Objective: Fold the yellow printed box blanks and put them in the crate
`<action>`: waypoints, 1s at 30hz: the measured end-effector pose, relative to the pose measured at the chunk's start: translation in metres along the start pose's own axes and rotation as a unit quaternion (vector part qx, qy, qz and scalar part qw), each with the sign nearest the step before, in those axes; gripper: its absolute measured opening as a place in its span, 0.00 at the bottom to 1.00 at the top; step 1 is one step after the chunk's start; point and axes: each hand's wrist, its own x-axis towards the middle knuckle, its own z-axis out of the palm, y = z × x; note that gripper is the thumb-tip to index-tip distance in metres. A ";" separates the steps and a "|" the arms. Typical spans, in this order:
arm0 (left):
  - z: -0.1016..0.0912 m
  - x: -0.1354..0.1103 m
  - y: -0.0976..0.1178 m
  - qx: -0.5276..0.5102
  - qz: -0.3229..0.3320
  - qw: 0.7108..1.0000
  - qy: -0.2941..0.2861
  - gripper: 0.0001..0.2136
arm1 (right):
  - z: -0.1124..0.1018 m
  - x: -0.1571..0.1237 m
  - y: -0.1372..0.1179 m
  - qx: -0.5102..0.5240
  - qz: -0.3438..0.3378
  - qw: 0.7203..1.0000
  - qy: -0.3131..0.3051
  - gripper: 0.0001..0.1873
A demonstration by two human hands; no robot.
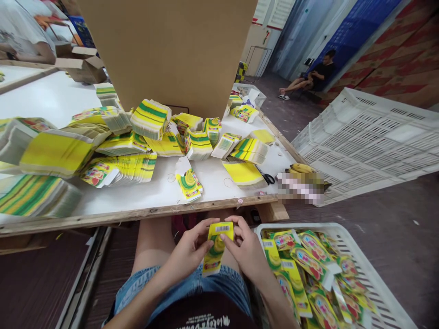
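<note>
Over my lap I hold a small yellow and green printed card box (216, 249) with a barcode at its upper end. My left hand (192, 246) pinches its left edge, thumb on the front. My right hand (244, 246) grips the upper right edge, with the thumb pressed on the printed face. Beyond my hands, one folded box (189, 183) lies near the table's front edge. To my right stands a white plastic basket (373, 269) holding several similar printed boxes (312, 260).
Stacks of flat yellow card (56, 153) spread across the white table (164, 183). Black-handled scissors (269, 177) lie near its right corner. A large cardboard box (171, 50) stands behind. White crates (373, 141) are at the right. Two people sit farther off.
</note>
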 end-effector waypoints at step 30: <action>-0.095 0.088 -0.002 0.567 -0.072 0.778 0.261 0.12 | -0.039 -0.026 0.008 -0.237 -0.155 0.929 0.237 0.13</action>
